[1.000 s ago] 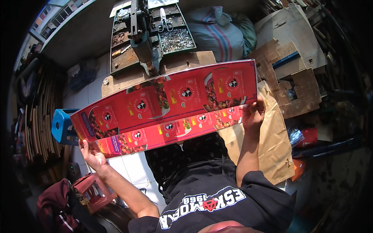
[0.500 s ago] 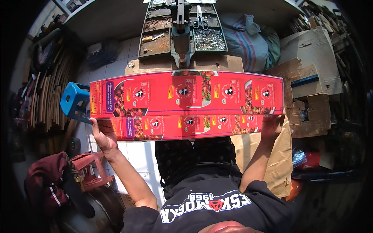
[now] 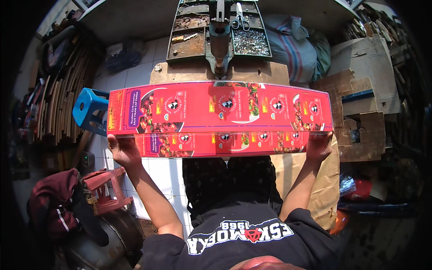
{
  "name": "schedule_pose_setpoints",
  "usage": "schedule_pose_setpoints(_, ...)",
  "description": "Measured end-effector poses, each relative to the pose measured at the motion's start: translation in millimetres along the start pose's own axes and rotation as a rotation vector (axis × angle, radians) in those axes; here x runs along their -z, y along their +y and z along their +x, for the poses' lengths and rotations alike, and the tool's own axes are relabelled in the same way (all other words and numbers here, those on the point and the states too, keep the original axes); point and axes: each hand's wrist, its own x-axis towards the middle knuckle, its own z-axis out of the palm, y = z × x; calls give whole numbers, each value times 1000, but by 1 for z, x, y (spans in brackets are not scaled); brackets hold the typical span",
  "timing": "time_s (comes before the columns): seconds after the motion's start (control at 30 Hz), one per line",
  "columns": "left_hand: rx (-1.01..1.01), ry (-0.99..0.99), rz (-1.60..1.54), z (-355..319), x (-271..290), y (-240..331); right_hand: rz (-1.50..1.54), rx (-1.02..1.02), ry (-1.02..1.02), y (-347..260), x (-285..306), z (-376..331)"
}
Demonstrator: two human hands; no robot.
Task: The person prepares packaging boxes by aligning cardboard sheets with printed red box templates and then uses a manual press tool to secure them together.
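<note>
Head view: long red carton (image 3: 219, 112) held level across the middle, near a press (image 3: 219, 40). Left hand (image 3: 123, 150) grasping its left end, right hand (image 3: 318, 146) its right end. Blue stool (image 3: 87, 108) left.

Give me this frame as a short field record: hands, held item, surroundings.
left hand: grips the left end of the red printed carton sheet, from below
right hand: grips the right end of the same sheet
sheet pose: stretched level between both hands, long side across the view, folded along its length
beyond the sheet: metal press tool on a wooden board, compartment tray with scissors
left side: blue plastic stool, red stool
right side: brown cardboard boxes
</note>
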Motion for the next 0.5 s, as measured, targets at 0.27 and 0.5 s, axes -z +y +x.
schedule_pose_setpoints(0.27,12,-241,-234,17,43,10,-120,-17,-34,-1,-4,2)
schedule_pose_setpoints(0.5,-180,-343,-86,6,49,36,-157,-213,-256,-25,-16,1)
